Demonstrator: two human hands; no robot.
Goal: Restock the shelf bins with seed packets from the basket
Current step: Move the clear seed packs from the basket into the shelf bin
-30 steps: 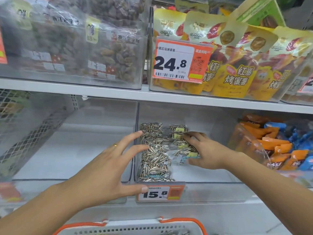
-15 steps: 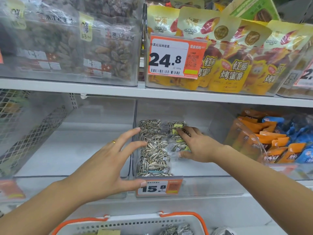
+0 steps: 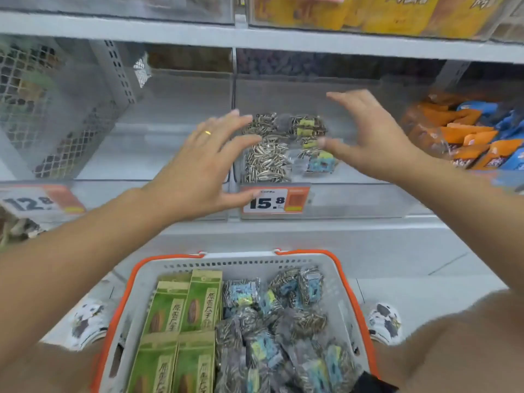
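While both hands hover with fingers spread and empty, the left hand [image 3: 195, 171] and right hand [image 3: 371, 137] flank the seed packets [image 3: 283, 148] lying at the front-left corner of the clear shelf bin [image 3: 368, 199]; more packets fill the basket [image 3: 344, 282] below.

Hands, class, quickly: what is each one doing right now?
Left hand: open, fingers spread, holding nothing.
Right hand: open, holding nothing, above the seed packets.

L hand [image 3: 198, 168] open | R hand [image 3: 368, 137] open | seed pkts [image 3: 283, 148] in bin [image 3: 368, 199] | basket [image 3: 337, 279] below
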